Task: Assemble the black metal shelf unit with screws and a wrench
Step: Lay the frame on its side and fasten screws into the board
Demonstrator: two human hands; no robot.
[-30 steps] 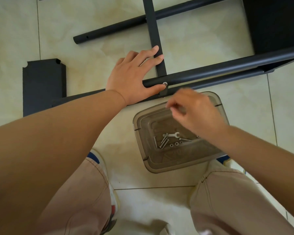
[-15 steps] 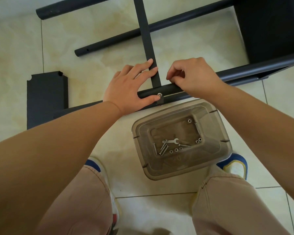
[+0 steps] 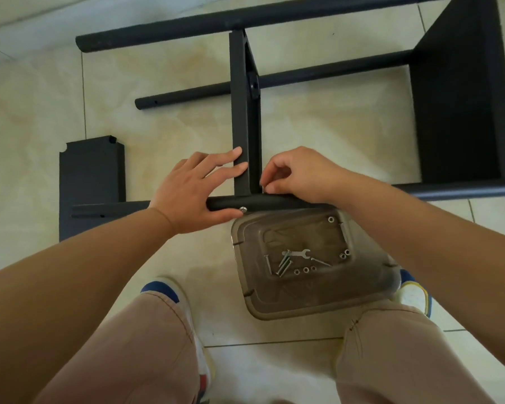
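The black shelf frame lies on the tile floor. My left hand (image 3: 191, 193) braces the near tube (image 3: 263, 203), fingers against the upright crosspiece (image 3: 241, 112) and thumb beside a silver screw head (image 3: 243, 209) in the tube. My right hand (image 3: 301, 176) is behind the tube at the joint, thumb and forefinger pinched on a small silver fastener that is mostly hidden. Just in front of the tube stands a clear brown tray (image 3: 274, 310), which holds a small wrench (image 3: 298, 253), several screws (image 3: 283, 263) and several nuts (image 3: 305, 269).
A fitted black shelf panel (image 3: 461, 97) stands at the right. A loose black panel (image 3: 91, 176) lies at the left, under the near tube. Two more tubes (image 3: 245, 18) (image 3: 333, 71) run across the back. My knees and shoes (image 3: 169, 290) flank the tray.
My right hand rose from above the tray to the joint behind the near tube and now pinches there. The left hand stayed on the tube. The camera tilted forward, showing more frame.
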